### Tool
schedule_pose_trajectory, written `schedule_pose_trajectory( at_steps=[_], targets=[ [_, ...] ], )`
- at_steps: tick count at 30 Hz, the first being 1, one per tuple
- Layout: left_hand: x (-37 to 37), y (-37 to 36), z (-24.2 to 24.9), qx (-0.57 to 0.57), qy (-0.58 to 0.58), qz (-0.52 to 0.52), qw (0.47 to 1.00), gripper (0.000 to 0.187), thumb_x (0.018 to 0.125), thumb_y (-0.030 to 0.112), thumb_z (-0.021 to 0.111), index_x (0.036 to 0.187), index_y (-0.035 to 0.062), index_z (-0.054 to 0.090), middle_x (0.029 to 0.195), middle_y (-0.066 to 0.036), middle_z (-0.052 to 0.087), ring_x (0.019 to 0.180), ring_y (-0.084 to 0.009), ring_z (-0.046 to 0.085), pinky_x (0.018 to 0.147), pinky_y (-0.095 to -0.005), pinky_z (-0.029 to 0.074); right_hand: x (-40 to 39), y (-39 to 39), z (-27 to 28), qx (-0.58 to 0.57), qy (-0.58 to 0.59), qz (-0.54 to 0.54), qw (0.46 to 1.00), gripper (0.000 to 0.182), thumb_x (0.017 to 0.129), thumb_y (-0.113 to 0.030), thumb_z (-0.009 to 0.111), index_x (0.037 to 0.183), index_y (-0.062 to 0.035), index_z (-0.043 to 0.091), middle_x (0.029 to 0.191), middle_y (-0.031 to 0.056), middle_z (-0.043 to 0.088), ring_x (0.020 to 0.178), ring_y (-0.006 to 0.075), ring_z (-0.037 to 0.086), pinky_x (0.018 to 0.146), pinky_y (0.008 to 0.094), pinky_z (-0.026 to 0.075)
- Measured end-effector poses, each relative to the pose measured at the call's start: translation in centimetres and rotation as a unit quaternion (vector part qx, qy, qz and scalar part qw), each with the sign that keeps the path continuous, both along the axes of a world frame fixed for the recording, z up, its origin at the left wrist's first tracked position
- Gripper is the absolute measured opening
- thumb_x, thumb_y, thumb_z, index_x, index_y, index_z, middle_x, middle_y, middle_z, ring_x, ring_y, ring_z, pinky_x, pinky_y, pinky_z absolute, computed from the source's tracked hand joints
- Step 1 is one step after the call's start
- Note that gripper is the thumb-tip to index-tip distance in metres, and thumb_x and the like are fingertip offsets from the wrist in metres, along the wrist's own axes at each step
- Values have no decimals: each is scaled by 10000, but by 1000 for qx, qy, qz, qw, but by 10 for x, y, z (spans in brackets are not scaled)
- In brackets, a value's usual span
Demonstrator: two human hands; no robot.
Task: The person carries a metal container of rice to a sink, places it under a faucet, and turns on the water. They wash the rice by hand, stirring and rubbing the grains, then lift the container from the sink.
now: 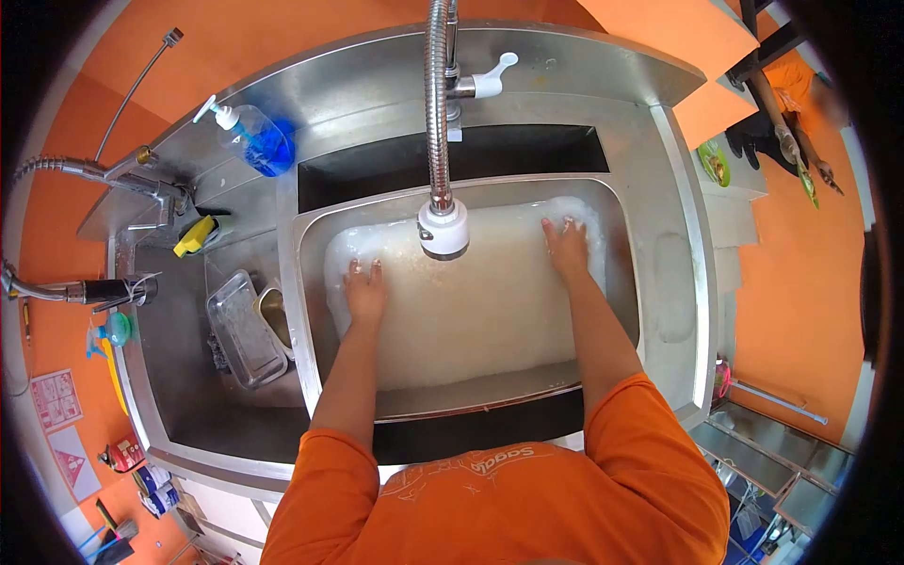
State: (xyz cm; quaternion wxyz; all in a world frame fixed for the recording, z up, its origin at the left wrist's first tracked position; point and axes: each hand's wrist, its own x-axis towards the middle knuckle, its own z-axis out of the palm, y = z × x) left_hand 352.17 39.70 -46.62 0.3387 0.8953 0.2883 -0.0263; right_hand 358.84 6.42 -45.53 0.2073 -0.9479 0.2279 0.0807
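A large rectangular metal pan point(624, 311) full of cloudy, soapy water point(471, 315) sits across the sink in front of me. White foam lines its left, far and right sides. My left hand point(365, 292) is at the pan's left side, fingers apart, with wet, foamy fingertips at the water. On the far right, my right hand point(567, 250) has its fingers spread, with suds on them. I see nothing held in either hand, though anything under the murky water is hidden. Between them hangs the white spray head point(443, 231) of a flexible metal hose.
A soap pump bottle point(259, 141) with blue liquid stands on the back left ledge. In the left basin lie a clear rectangular tray point(247, 330) and a yellow object point(195, 235). A faucet lever point(494, 77) is behind the pan. Another person point(800, 104) is at upper right.
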Motion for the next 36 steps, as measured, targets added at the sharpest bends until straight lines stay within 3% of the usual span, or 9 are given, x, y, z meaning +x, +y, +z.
schedule_pose_trajectory(
  at_steps=[10, 12, 16, 18, 23, 26, 30, 32, 36],
  targets=[
    [14, -41, -35, -140, -153, 121, 971, 599, 838, 394, 423, 1167, -104, 383, 1218, -266, 384, 1158, -338, 354, 974, -364, 259, -24, 102, -17, 165, -9, 9, 986, 739, 828, -524, 330, 1233, 92, 292, 1270, 290, 283, 1212, 385, 227, 1007, 411, 182],
    [17, -55, -23, -397, -103, 167, 897, 577, 854, 394, 395, 1200, -67, 371, 1247, -202, 386, 1160, -293, 364, 981, -341, 251, -32, 121, -20, 233, -38, 11, 972, 731, 835, -512, 331, 1235, 98, 281, 1263, 286, 297, 1208, 368, 249, 1008, 391, 186],
    [14, -81, 22, -533, -66, 231, 811, 489, 879, 416, 306, 1172, 42, 419, 1162, -95, 479, 1098, -238, 428, 944, -322, 299, -53, 155, -27, 488, -79, -23, 869, 678, 852, -470, 345, 1232, 88, 296, 1241, 259, 348, 1194, 314, 304, 992, 331, 222],
    [2, -83, 35, -744, -49, 185, 640, 489, 881, 399, 351, 1186, 22, 412, 1142, -89, 497, 1033, -217, 484, 902, -325, 353, -62, 160, -7, 533, -42, -45, 844, 655, 857, -459, 345, 1237, 73, 302, 1236, 243, 364, 1187, 305, 317, 988, 317, 228],
    [-11, -95, 50, -694, -30, 180, 697, 418, 881, 374, 328, 1135, 66, 450, 1059, -58, 540, 923, -201, 535, 822, -326, 413, -64, 161, 59, 720, 88, -188, 662, 589, 864, -483, 315, 1187, 6, 384, 1147, 136, 458, 1061, 234, 423, 933, 307, 285],
    [-12, -95, 63, -712, -40, 171, 680, 383, 878, 348, 354, 1110, 66, 467, 1040, -45, 546, 913, -183, 538, 799, -314, 423, -79, 174, 43, 639, 47, -88, 763, 591, 862, -502, 303, 1149, 3, 407, 1113, 120, 471, 1000, 202, 451, 883, 303, 329],
    [-22, -107, 77, -712, 13, 173, 680, 355, 871, 340, 385, 1068, 63, 489, 1001, -40, 550, 899, -167, 538, 787, -292, 424, -70, 156, 65, 702, 100, -143, 691, 621, 856, -518, 304, 1182, 6, 381, 1134, 135, 454, 1023, 220, 438, 888, 299, 326],
    [-21, -96, 64, -712, 12, 174, 681, 343, 871, 339, 388, 1044, 63, 496, 974, -40, 551, 868, -166, 542, 762, -291, 431, -82, 163, 62, 600, 60, -43, 797, 650, 848, -531, 316, 1204, 11, 363, 1145, 144, 441, 1026, 221, 433, 887, 295, 327],
    [-19, -113, 93, -713, 7, 189, 675, 272, 865, 303, 407, 946, 62, 505, 895, -32, 551, 761, -154, 544, 665, -303, 447, -77, 158, 50, 668, 95, -131, 727, 674, 846, -536, 321, 1228, 19, 336, 1160, 146, 433, 1043, 226, 426, 900, 295, 316]
  ],
)
